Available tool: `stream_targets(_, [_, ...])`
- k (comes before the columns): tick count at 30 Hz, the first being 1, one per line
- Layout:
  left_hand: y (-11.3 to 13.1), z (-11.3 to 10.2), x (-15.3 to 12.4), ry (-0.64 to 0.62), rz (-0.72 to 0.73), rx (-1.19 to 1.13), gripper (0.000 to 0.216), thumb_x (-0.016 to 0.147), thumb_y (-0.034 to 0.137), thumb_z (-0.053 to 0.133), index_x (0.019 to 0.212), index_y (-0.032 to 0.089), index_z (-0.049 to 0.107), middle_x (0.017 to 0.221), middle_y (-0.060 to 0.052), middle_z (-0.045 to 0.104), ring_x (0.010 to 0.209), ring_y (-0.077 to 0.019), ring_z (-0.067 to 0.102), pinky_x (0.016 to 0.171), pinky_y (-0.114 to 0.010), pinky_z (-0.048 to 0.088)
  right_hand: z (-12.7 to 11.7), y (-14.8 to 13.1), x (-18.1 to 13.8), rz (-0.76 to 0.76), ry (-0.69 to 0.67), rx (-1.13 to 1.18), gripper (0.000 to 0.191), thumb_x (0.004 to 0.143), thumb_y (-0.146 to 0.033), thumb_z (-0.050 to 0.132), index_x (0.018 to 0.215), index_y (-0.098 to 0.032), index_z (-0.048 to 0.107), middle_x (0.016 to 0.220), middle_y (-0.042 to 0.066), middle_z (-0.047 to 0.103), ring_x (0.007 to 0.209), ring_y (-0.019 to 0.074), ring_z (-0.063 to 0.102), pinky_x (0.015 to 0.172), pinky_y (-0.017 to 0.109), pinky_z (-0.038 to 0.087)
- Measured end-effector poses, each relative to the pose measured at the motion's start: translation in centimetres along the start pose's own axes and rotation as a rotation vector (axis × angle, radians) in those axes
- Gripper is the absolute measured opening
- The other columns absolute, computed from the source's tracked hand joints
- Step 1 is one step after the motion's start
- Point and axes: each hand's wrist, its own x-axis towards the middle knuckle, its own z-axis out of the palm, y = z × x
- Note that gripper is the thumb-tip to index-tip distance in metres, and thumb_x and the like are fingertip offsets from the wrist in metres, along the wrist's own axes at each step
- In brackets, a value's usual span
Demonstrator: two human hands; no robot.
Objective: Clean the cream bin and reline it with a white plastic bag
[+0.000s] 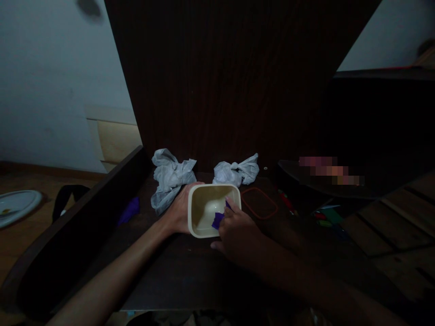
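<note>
A cream plastic container (204, 199) with rounded corners is tilted so that its opening faces me. My left hand (181, 208) grips its left side, with the fingers partly hidden behind it. My right hand (238, 226) reaches over the right rim, closed on a small purple cloth (218, 220) that lies against the inner wall. Part of the cloth is hidden by the fingers. Just right of the container, a rounded orange-red ring (260, 203) lies on the dark surface; whether it is the rim of a clear lid I cannot tell.
Two crumpled white plastic bags (171, 174) (236, 173) lie behind the container against a dark wooden panel (231, 90). Another purple cloth (129, 211) is at the left, beside a raised dark edge (78, 226). Several small coloured items (322, 219) lie at the right.
</note>
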Motion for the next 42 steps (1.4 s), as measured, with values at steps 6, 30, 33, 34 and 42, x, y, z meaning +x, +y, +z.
stream_targets(6, [0.5, -0.2, 0.5, -0.004, -0.039, -0.016, 0.11, 0.063, 0.053, 0.085, 0.151, 0.023, 0.028, 0.142, -0.019, 0.05, 0.132, -0.0435, 0.052, 0.105, -0.063, 0.05, -1.7, -2.3, -2.7, 0.02, 0.063, 0.041, 0.049, 0.091, -0.047, 0.067, 0.116, -0.005, 0.071, 0.116, 0.025, 0.072, 0.112, 0.0359, 0.067, 0.11, 0.052, 0.044])
stream_targets(30, [-0.2, -0.2, -0.4, 0.002, -0.038, 0.015, 0.088, 0.072, 0.043, 0.076, 0.146, 0.017, 0.037, 0.141, -0.021, 0.052, 0.133, -0.04, 0.052, 0.109, -0.057, 0.049, -2.5, -5.5, 1.0, 0.079, 0.09, 0.526, 0.062, 0.082, -0.043, 0.07, 0.127, -0.002, 0.059, 0.12, 0.024, 0.068, 0.111, 0.0347, 0.064, 0.1, 0.045, 0.049])
stream_targets(33, [-0.4, -0.3, -0.3, -0.019, -0.044, 0.004, 0.101, 0.064, 0.048, 0.082, 0.148, 0.017, 0.036, 0.142, -0.021, 0.052, 0.131, -0.042, 0.053, 0.11, -0.058, 0.048, -2.3, -4.3, -0.2, -0.029, 0.088, 0.456, 0.063, 0.083, -0.041, 0.073, 0.131, -0.003, 0.058, 0.13, 0.023, 0.064, 0.118, 0.0347, 0.061, 0.105, 0.046, 0.046])
stream_targets(34, [-0.5, -0.3, -0.2, -0.032, -0.049, 0.002, 0.104, 0.061, 0.05, 0.083, 0.148, 0.017, 0.036, 0.142, -0.021, 0.052, 0.131, -0.0424, 0.053, 0.11, -0.058, 0.047, -2.4, -4.0, -0.6, -0.046, 0.082, 0.443, 0.065, 0.083, -0.039, 0.073, 0.134, -0.003, 0.056, 0.133, 0.022, 0.062, 0.119, 0.0344, 0.06, 0.106, 0.046, 0.046])
stream_targets(42, [-0.3, -0.6, 0.1, 0.004, 0.03, 0.03, 0.103, 0.066, 0.056, 0.082, 0.149, 0.02, 0.034, 0.14, -0.02, 0.053, 0.128, -0.0421, 0.055, 0.105, -0.063, 0.05, -3.7, -1.7, -3.3, -0.019, -0.049, 0.147, 0.057, 0.088, -0.024, 0.072, 0.138, -0.001, 0.056, 0.139, 0.026, 0.059, 0.129, 0.0368, 0.058, 0.11, 0.05, 0.047])
